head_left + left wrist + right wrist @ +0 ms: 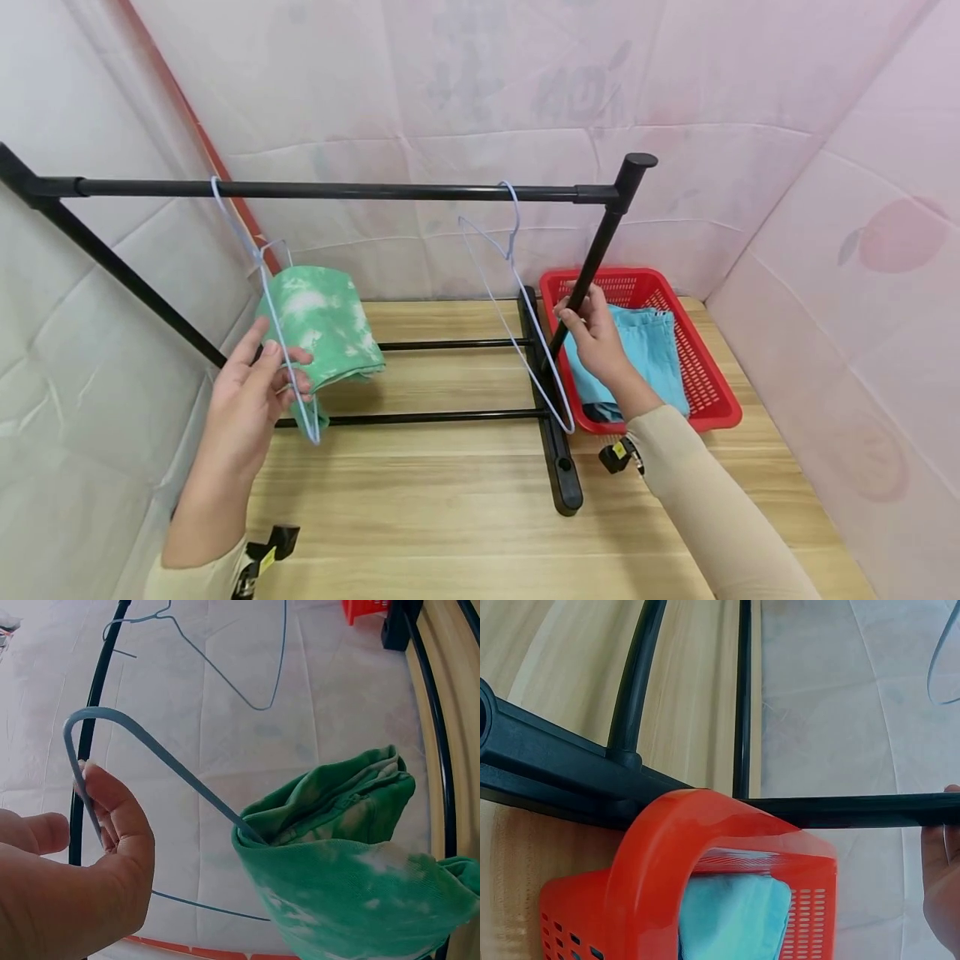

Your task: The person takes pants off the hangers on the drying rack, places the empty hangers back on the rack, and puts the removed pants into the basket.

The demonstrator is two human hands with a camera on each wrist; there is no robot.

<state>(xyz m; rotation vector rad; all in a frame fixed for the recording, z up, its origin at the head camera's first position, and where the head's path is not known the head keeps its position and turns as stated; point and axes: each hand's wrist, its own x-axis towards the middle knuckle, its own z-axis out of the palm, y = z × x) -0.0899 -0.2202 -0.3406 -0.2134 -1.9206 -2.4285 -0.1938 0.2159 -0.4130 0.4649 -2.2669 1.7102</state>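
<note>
A black rack, its left end cut off in the head view, stands on the desk beside a red basket holding folded blue cloth, partly hidden by the right hand. Green tie-dyed cloth hangs from the left hanger, masking its lower wire. The reaching right hand grips the right post; the raised left hand hooks bent fingers round that hanger, thumb standing off.

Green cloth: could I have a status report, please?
Left hand touching hanger; right hand gripping rack post. Green cloth draped over hanger. Bare hanger between hands.
</note>
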